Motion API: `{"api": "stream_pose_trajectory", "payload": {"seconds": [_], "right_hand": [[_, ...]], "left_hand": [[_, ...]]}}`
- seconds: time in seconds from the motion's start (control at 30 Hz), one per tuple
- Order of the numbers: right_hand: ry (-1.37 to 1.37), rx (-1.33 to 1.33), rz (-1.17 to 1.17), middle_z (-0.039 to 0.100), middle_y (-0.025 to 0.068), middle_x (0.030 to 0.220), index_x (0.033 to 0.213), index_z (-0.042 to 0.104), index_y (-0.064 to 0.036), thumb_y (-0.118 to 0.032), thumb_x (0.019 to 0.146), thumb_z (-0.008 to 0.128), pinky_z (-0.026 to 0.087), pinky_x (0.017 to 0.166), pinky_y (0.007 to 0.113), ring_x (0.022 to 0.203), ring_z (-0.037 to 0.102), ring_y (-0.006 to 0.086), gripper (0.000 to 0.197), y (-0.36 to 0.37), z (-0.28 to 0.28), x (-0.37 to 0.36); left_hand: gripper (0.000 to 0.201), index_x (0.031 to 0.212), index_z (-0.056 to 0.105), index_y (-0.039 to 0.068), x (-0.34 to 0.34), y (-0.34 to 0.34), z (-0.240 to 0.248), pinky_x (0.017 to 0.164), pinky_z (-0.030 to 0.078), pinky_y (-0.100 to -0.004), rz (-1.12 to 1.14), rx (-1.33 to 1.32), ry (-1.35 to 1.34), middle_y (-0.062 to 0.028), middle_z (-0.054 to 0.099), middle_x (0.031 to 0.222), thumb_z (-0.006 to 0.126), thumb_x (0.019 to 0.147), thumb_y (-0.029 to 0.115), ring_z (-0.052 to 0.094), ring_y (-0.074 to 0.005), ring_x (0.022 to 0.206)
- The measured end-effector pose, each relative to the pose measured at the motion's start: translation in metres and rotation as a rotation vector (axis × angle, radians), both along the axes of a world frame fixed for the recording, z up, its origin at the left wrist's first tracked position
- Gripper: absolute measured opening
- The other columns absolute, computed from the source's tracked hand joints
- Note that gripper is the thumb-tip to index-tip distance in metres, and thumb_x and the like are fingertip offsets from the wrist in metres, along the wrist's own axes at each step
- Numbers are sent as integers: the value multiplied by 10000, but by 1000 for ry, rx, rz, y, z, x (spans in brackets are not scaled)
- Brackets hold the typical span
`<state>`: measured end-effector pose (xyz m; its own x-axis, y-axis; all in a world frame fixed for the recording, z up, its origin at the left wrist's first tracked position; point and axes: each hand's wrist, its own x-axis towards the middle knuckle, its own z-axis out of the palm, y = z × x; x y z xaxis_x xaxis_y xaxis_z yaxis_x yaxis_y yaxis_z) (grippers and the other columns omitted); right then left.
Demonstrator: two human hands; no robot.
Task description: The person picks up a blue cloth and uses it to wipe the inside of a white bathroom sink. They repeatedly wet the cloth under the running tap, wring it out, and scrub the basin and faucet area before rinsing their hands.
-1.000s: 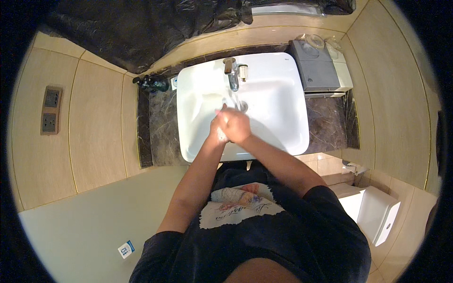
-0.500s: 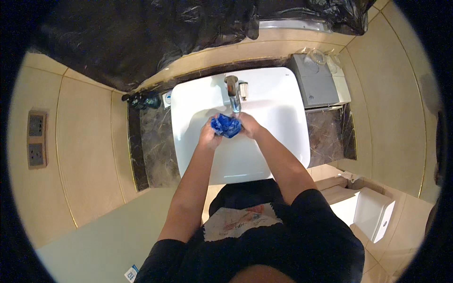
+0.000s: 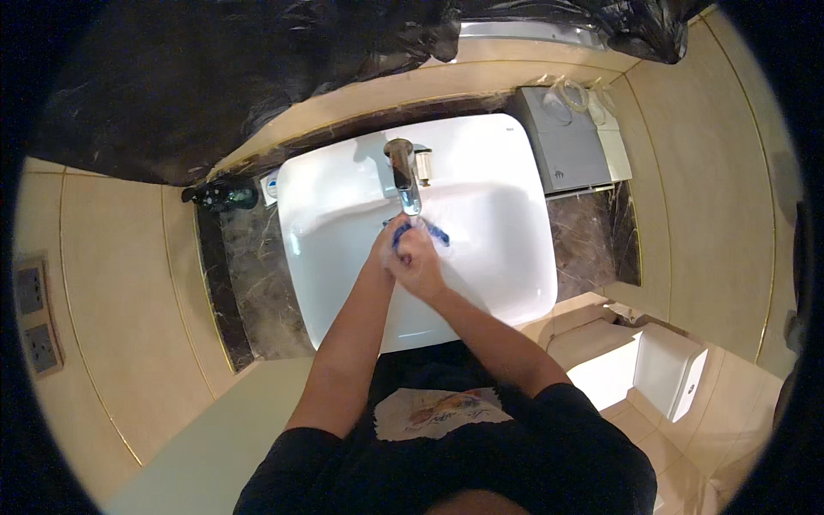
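Both hands are closed together over the white washbasin, just below the spout of the chrome faucet. Pressed between them is a wet, crumpled blue cloth; only its edges poke out, towards the faucet and to the right. My left hand grips it from the left, its fingers partly covered. Wrapped over the front is my right hand, fingers curled and slightly blurred. Water from the spout appears to run onto the cloth and fingers.
A small bottle stands behind the basin beside the faucet. Grey box sits on the dark marble counter at right; a dark bottle is at the left. Black plastic sheeting hangs over the far wall. A white toilet stands lower right.
The blue cloth, earlier bunched openly between both hands, is now squeezed and mostly covered. My right hand has come over to the left, against my left hand. The view has shifted slightly.
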<state>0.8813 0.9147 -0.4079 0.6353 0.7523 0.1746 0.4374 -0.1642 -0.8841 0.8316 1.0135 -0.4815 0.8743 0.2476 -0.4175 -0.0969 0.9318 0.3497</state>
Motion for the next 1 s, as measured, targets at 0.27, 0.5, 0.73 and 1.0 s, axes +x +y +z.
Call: {"api": "stream_pose_trajectory", "payload": {"seconds": [0.27,0.5,0.73,1.0], "right_hand": [[-126,-77,-280,609,136,675,670,619,-72,-198,774,627,489,585,399,632,604,320,164,4,-32,55],[39,34,-321,600,147,666,669,583,-57,-138,798,620,480,575,382,603,592,300,157,19,-30,-4],[833,-26,-239,619,136,926,1027,587,-3,-235,875,583,472,754,344,827,587,224,277,20,-93,54],[440,-103,-187,637,146,906,1019,610,-27,-213,907,569,487,713,366,777,613,224,221,21,-65,55]], "left_hand": [[333,1108,564,102,18,-43,22,791,524,-344,94,131,468,-41,607,971,552,928,382,610,-191,897],[265,990,588,95,1,-7,-4,681,524,-331,-5,590,503,-42,615,873,622,889,337,621,-172,788],[272,1042,569,79,14,-1,66,723,549,-353,24,89,578,-47,632,915,626,885,292,648,-192,806],[410,1125,514,125,2,0,51,737,531,-326,-2,195,557,-53,600,1026,592,910,465,605,-178,886]]}}
